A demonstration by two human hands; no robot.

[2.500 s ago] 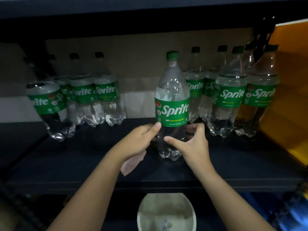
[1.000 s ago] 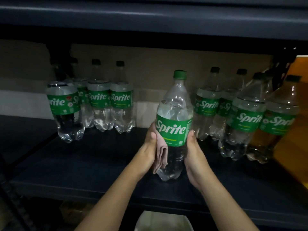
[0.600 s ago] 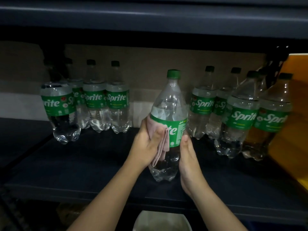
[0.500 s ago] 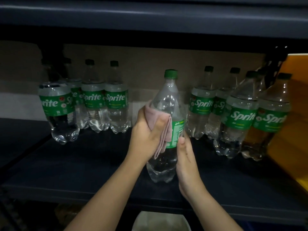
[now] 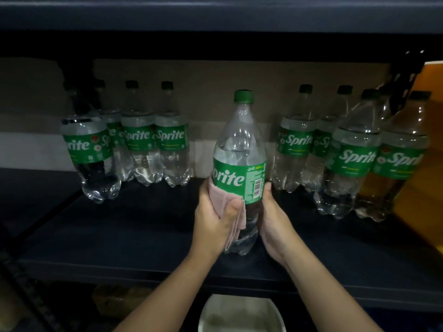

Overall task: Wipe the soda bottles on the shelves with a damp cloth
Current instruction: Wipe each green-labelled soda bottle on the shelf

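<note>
Both hands on one bottle at the shelf front, cloth against its left side.

The bottle (image 5: 239,164) stands upright, long axis vertical, between the hands: the left hand (image 5: 215,221) curls round the lower left side, pressing the cloth (image 5: 223,202) to it; the right hand (image 5: 273,216) grips the lower right side. Both are equally near. It rests on the dark shelf (image 5: 119,236), with rows of bottles (image 5: 153,144) well behind on either side.

Clear Sprite bottle (image 5: 239,168), green cap and label, upright at shelf front. Pink cloth (image 5: 224,202) folded against its lower left side. More Sprite bottles (image 5: 153,144) stand in rows behind.
</note>
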